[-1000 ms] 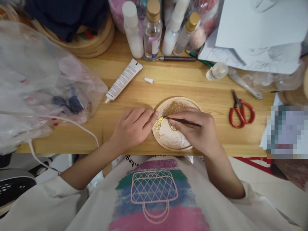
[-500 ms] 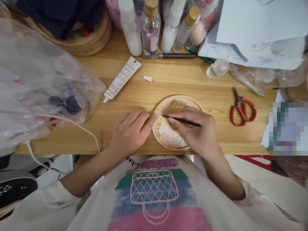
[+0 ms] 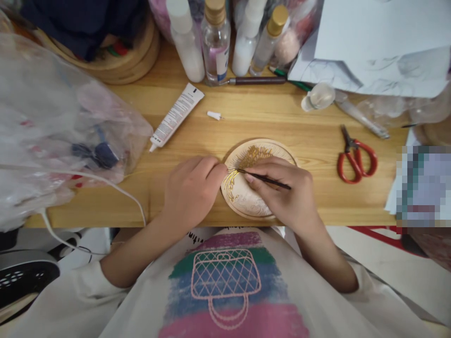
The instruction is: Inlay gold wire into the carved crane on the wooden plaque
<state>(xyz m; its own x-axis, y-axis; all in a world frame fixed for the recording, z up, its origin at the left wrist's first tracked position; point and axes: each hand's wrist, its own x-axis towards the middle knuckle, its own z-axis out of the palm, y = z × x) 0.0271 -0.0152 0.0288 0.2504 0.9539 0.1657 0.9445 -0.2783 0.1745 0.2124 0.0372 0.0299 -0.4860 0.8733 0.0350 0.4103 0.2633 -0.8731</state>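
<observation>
A round wooden disc (image 3: 246,199) with a carved pattern, partly painted gold, lies near the front edge of the wooden table (image 3: 246,122). My right hand (image 3: 285,195) rests over the disc and pinches a thin dark brush (image 3: 266,179), whose tip touches the gold part at the disc's left. My left hand (image 3: 192,190) lies beside the disc with curled fingers pressing against its left rim.
A white glue tube (image 3: 176,115) and a small white cap (image 3: 214,115) lie behind the disc. Several bottles (image 3: 214,40) stand at the back. Red scissors (image 3: 355,157) lie at the right, papers (image 3: 380,47) at the back right, a plastic bag (image 3: 59,126) and white cable (image 3: 105,185) at the left.
The view has shifted slightly. My left hand's fingers have curled in closer against the disc's rim. The brush stays at the same gold area.
</observation>
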